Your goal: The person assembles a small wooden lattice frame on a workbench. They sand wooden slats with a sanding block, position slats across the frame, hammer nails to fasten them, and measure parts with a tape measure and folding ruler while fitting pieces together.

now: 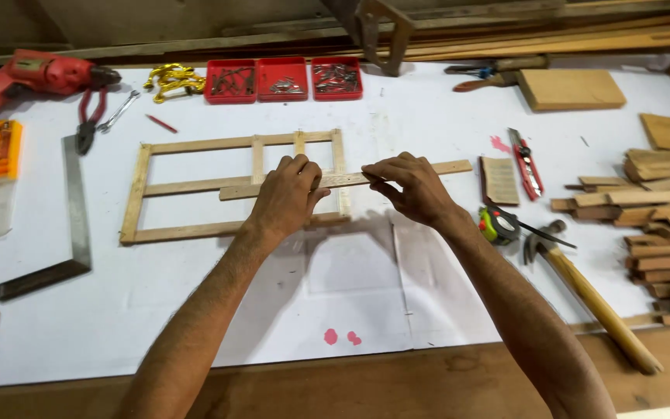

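A flat wooden frame [166, 145] of thin slats lies on the white-covered bench [350, 279]. Across its right part lies a long loose wooden slat [443, 167], tilted slightly up to the right. My left hand [287, 194] presses down on the slat over the frame's right end. My right hand [411, 186] pinches the slat just to the right, and a thin dark pencil-like tip shows at its fingers. Both hands rest close together at the frame's right edge.
A hammer [583, 291], tape measure [498, 225], red utility knife [526, 163] and sanding block [499, 180] lie to the right, beside a pile of wood offcuts [661, 225]. A steel square [75, 217], pliers [85, 116], red drill [36, 77] and three red trays [283, 79] sit left and behind.
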